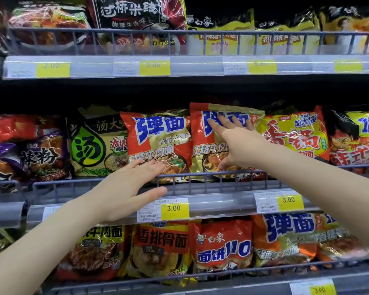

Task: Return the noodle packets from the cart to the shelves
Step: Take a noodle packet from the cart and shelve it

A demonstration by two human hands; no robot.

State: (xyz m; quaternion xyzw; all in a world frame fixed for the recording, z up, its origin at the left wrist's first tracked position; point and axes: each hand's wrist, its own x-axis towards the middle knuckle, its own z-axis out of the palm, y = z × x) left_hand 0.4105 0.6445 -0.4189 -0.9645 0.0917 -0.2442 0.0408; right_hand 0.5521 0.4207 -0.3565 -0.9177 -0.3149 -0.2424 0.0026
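i'm at the placing step: my right hand (236, 141) lies flat on a red-and-gold noodle packet (219, 143), fingers spread and straight over its upper half, thumb down near the picture of the bowl, pressing it upright into the middle shelf (211, 188). it isn't gripping, just pushing. the packet stands a little higher than its neighbours and its bottom edge sits behind the wire rail (179, 179), so i judge it is nearly seated but not fully down. my left hand (126, 192) is spread too, fingers straight and holding nothing; the fingertips reach the lower edge of the matching packet (158, 143) just to the left, whether touching or hovering i can't tell. the cart is out of view.

next, i think, comes a gentle push down and back until the packet lines up with its twin, then both hands come away and i turn to the cart for another. the film is slippery and crinkly, so too hard a shove could tip it forward over the rail.

writing: both red packets read 弹面 in big blue characters, with 红烧牛肉面 below. the yellow price tag (174, 208) under them says 3.00, and another tag (288, 200) to the right says 3.00 as well. the green packet (96, 145) shows 汤. on the shelf below, one packet (220, 248) reads 白象 and 面饼110.
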